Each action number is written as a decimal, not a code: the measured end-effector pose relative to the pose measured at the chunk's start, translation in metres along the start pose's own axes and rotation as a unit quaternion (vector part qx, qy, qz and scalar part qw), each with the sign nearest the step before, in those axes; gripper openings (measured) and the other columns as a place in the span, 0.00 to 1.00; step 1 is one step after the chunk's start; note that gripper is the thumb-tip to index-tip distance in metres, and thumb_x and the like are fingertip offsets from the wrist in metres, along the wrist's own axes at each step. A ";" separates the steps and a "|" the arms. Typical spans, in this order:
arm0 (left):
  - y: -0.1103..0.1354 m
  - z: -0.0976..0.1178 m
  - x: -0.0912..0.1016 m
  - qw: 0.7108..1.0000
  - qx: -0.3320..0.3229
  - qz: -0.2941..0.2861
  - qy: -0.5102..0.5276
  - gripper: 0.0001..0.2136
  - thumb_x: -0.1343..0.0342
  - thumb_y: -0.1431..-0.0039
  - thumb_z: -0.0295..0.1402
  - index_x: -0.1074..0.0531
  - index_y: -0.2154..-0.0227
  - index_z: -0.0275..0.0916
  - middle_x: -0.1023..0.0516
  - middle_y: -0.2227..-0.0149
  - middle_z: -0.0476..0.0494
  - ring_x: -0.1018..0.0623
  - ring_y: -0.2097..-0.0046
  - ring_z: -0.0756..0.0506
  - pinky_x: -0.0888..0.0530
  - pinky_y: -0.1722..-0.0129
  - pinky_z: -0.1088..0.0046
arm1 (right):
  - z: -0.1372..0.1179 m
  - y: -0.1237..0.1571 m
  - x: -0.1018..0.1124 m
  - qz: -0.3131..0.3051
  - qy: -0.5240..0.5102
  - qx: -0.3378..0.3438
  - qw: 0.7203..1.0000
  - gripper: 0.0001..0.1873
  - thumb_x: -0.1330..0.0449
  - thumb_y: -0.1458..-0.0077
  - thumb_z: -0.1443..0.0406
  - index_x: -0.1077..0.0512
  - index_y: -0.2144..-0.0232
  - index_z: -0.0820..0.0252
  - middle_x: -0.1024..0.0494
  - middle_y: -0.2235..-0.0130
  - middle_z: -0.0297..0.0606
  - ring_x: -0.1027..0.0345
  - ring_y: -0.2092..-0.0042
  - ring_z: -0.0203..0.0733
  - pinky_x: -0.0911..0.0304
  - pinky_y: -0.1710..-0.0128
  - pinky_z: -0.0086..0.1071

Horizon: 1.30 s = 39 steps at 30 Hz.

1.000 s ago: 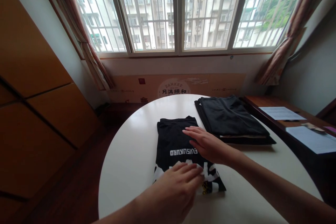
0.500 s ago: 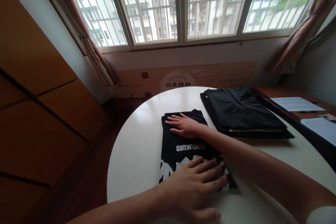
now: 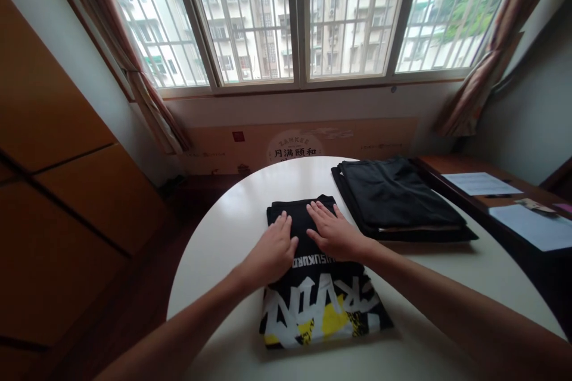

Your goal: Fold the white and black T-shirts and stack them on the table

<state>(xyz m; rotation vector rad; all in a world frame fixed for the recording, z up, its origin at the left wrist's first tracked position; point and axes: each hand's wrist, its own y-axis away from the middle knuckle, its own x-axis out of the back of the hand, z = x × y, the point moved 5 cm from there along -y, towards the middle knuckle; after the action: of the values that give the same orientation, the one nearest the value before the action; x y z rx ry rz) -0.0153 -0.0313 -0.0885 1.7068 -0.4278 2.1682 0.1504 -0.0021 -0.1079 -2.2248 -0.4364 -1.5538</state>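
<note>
A folded black T-shirt (image 3: 319,303) with white and yellow print lies on the round white table (image 3: 223,250). My left hand (image 3: 271,252) rests flat on the shirt's far left part, fingers stretched out. My right hand (image 3: 333,230) lies flat beside it on the far right part, fingers spread. Both palms press on the cloth near its far edge and hold nothing. The near printed half of the shirt is uncovered.
A stack of folded black garments (image 3: 397,199) sits at the table's far right. A dark desk with papers (image 3: 527,223) stands to the right. Wooden cabinets (image 3: 58,190) fill the left. A barred window (image 3: 295,15) and a cardboard panel (image 3: 295,143) lie beyond.
My left hand has slid from the shirt's near printed end up to its far end, beside my right hand. The print now shows.
</note>
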 end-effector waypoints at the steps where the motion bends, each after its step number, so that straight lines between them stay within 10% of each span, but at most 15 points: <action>1: -0.012 -0.007 -0.004 1.000 0.006 -0.007 -0.013 0.32 0.61 0.25 0.39 0.48 0.26 0.21 0.54 0.23 0.24 0.49 0.23 0.34 0.46 0.26 0.52 | 0.003 0.005 -0.003 -0.017 0.007 -0.019 1.000 0.41 0.55 0.28 0.52 0.52 0.24 0.72 0.54 0.23 0.54 0.63 0.22 0.57 0.66 0.26 0.64; 12: -0.037 -0.035 -0.017 0.989 0.131 -0.001 -0.062 0.36 0.64 0.25 0.47 0.53 0.24 0.26 0.57 0.22 0.29 0.53 0.22 0.32 0.49 0.26 0.49 | 0.020 0.010 0.000 -0.016 0.030 -0.126 0.991 0.43 0.56 0.27 0.50 0.52 0.25 0.79 0.58 0.23 0.61 0.67 0.22 0.59 0.69 0.25 0.61; 21: -0.045 -0.051 -0.019 0.985 0.154 0.018 -0.070 0.35 0.64 0.24 0.46 0.52 0.25 0.25 0.56 0.23 0.24 0.52 0.22 0.31 0.50 0.26 0.46 | -0.101 0.091 0.008 -0.080 -0.104 0.180 0.975 0.41 0.49 0.27 0.48 0.52 0.22 0.60 0.53 0.23 0.49 0.63 0.22 0.55 0.77 0.25 0.60; 30: -0.044 -0.058 -0.012 0.987 0.154 0.019 -0.031 0.34 0.65 0.25 0.46 0.51 0.25 0.28 0.54 0.22 0.29 0.51 0.22 0.33 0.52 0.26 0.47 | -0.120 0.123 -0.008 -0.139 -0.174 0.315 0.923 0.29 0.50 0.24 0.54 0.43 0.26 0.42 0.41 0.25 0.34 0.52 0.24 0.47 0.66 0.24 0.52; 39: -0.042 -0.058 -0.012 0.981 0.179 0.034 -0.062 0.34 0.64 0.25 0.44 0.51 0.25 0.24 0.53 0.23 0.23 0.50 0.22 0.32 0.51 0.26 0.49 | -0.113 0.112 0.017 -0.117 -0.174 0.190 0.959 0.38 0.49 0.26 0.47 0.49 0.23 0.54 0.50 0.23 0.46 0.62 0.22 0.54 0.77 0.24 0.58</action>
<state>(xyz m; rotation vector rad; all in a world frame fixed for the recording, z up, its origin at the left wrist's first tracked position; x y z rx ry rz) -0.0441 0.0304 -0.1124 2.0506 -0.1303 2.3048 0.1158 -0.1541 -0.0729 -2.1905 -1.0406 -1.0559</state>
